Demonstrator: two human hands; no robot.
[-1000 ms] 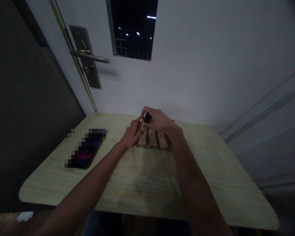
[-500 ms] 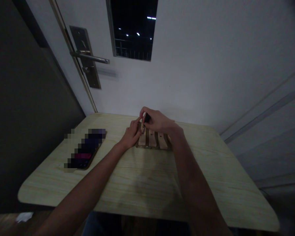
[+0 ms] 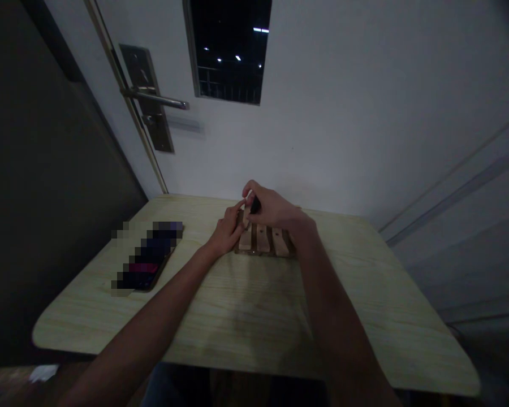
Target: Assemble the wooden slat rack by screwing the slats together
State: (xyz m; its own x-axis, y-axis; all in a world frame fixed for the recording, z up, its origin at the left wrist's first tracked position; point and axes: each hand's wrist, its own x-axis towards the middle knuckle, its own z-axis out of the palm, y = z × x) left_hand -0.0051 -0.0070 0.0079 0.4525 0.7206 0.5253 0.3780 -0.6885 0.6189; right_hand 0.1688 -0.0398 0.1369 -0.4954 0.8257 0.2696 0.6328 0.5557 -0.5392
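Note:
A small brown wooden board [image 3: 257, 254] lies near the table's back edge, with several pale wooden pieces [image 3: 263, 239] in a row on it, some with a round hole. On its left side rests my left hand [image 3: 226, 232], fingers and thumb gripping around the upper left corner. My right hand [image 3: 280, 210] arches over the board's top, closed in a pinch around a small black-handled tool [image 3: 255, 204], which stands over the leftmost piece. My fingers hide the tool's tip and its exact kind. The right wrist covers the board's right end.
A phone [image 3: 152, 260], partly blurred out, lies on the left of the pale wooden table [image 3: 254, 316]. Behind the table stands a white door [image 3: 343, 113] with a metal lever handle [image 3: 161, 100] and a dark window [image 3: 233, 51].
My right hand has shifted slightly up, its fingers turning a little around the black-handled tool. The left hand and the board stay in place.

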